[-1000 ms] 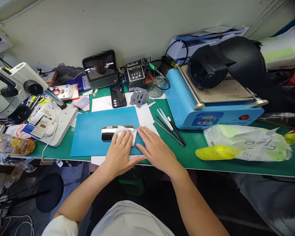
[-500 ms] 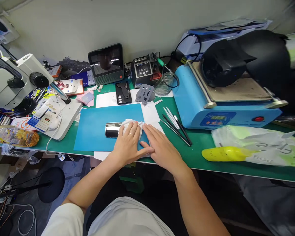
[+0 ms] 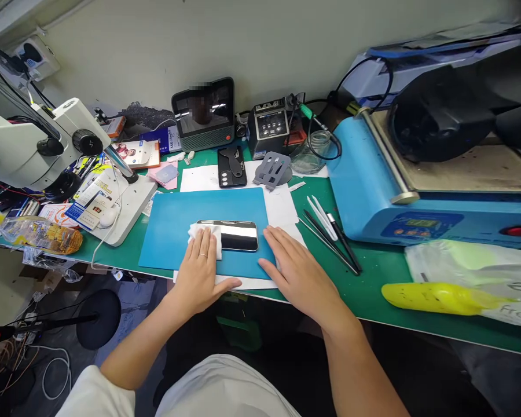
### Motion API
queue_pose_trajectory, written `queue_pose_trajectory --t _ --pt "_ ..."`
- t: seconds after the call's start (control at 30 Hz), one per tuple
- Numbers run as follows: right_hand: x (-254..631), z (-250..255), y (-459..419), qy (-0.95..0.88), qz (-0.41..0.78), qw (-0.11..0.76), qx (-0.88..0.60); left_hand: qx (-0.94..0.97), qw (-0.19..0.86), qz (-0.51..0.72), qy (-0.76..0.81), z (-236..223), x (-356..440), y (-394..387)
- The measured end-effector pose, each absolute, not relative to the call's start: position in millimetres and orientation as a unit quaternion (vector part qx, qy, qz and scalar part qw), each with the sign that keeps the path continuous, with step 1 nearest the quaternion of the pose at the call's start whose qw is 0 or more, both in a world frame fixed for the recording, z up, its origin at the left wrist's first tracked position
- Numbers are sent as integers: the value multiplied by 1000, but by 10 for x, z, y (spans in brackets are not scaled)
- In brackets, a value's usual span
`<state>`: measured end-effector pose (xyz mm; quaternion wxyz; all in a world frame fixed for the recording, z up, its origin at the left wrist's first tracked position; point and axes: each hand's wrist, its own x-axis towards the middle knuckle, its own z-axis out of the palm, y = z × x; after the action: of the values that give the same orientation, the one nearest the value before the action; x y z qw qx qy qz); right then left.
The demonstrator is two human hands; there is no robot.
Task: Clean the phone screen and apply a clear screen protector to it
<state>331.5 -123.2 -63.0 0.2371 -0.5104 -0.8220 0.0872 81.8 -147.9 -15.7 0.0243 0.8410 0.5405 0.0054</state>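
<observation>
A phone (image 3: 239, 236) with a glossy dark screen lies flat on a blue mat (image 3: 165, 217). My left hand (image 3: 198, 272), with a ring on one finger, holds a folded white wipe (image 3: 217, 233) under its straight fingers, pressed down over the phone's left end. That end is partly hidden by the wipe and fingers. Off the phone's right end, my right hand (image 3: 295, 269) rests on the mat's right edge, fingers stretched out and thumb apart, holding nothing. White paper sheets (image 3: 281, 202) show beneath the mat.
Tweezers and pen-like tools (image 3: 336, 237) lie right of the mat. Farther right stand a blue heating machine (image 3: 364, 202) and a yellow bottle (image 3: 429, 297). Behind are a black phone back (image 3: 231, 168), a grey holder (image 3: 272, 171), a soldering station (image 3: 269, 130) and a glass jar (image 3: 310, 153). A microscope (image 3: 65, 145) stands left.
My left hand has slid the wipe leftward along the phone, uncovering its right part. My hands have moved apart; my right hand stays near the mat's right edge. The view has shifted slightly.
</observation>
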Motion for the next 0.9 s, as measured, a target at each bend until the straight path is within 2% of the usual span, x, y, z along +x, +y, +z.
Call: queue_pose_trajectory --t 0.3,0.5,0.7,0.9 --pt "3304 -595 -1226 -827 78 230 -507 844 46 22 533 -176 854 -1282" --pt "3304 -565 -1217 -833 79 230 -497 846 29 21 532 -172 958 -1427" --pt "3324 -548 -1216 -827 95 245 -497 852 42 -6 522 -91 1201 -1255" --pt "3319 -579 -1215 -827 104 243 -496 864 19 -2 503 -134 1430 -1415"
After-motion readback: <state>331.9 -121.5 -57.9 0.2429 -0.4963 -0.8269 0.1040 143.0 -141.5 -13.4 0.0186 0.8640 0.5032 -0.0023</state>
